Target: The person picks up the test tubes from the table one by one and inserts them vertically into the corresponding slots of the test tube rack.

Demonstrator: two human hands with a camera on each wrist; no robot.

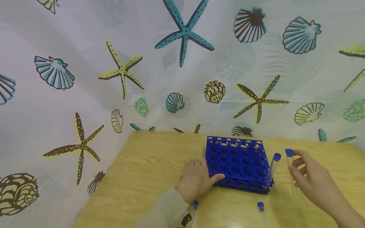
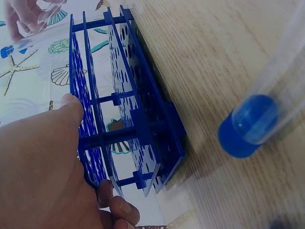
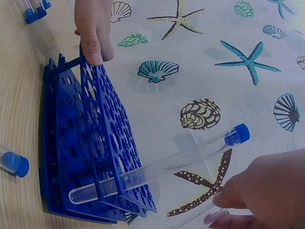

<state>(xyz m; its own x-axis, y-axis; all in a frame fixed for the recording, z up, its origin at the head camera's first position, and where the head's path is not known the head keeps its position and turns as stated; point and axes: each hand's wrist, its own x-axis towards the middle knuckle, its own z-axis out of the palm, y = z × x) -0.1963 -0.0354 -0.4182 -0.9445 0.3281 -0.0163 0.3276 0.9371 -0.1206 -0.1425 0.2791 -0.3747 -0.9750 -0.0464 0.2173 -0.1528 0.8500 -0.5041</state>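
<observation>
A blue plastic test tube rack [image 1: 236,161] stands on the table. My left hand [image 1: 196,177] grips its left end, the thumb lying over the front top edge and the fingers round the side. One clear test tube with a blue cap [image 1: 273,167] leans in the rack's front right corner; its rounded bottom shows through the tiers in the right wrist view. Just right of the rack, my right hand [image 1: 313,177] pinches another blue-capped test tube [image 1: 290,161] below its cap, held roughly upright. That tube's lower end is faint against the table.
Two more capped tubes lie on the wooden table [image 1: 148,158] before the rack: one tube [image 1: 195,212] by my left forearm, another tube [image 1: 262,213] further right. A curtain [image 1: 159,79] printed with shells and starfish hangs behind and at the left.
</observation>
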